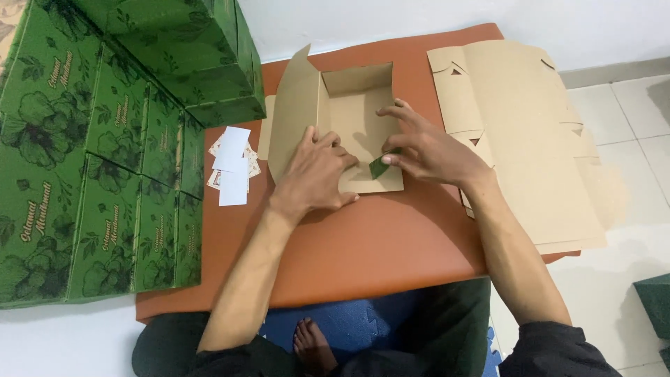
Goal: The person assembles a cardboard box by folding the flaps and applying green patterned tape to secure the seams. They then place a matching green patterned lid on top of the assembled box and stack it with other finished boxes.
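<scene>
Person sits on the floor at a low orange table (363,244), both arms out over a half-built cardboard box (352,112) near the table's far edge, about mid-width. Box is plain brown inside, green on the outside where a bit shows. Back wall and left wall are up; the front isn't closed yet.

Left hand (317,171) lies flat, fingers spread wide, palm pressing the box floor and front lip down. It holds nothing, just pins the card. Right hand (426,150) sits just beside it, thumb and forefinger pinched narrow on a small green flap (380,166) at the front right of the box; other fingers fan out loose over the floor. The flap looks folded inward, though I can't tell if it's a tab or a wall corner from here.

Step in hand, by my reading: folding the front/side flap in to lock the box shape. Next move prob. calls for the left hand holding firm while the right tucks that flap square, w/o creasing it.

Flat unfolded box blanks (516,132) lie stacked at the table's right edge, partly overhanging. Small white cards (232,166) sit toward the left edge. Finished green floral boxes (105,139) are stacked beyond the left edge and far-left corner.
</scene>
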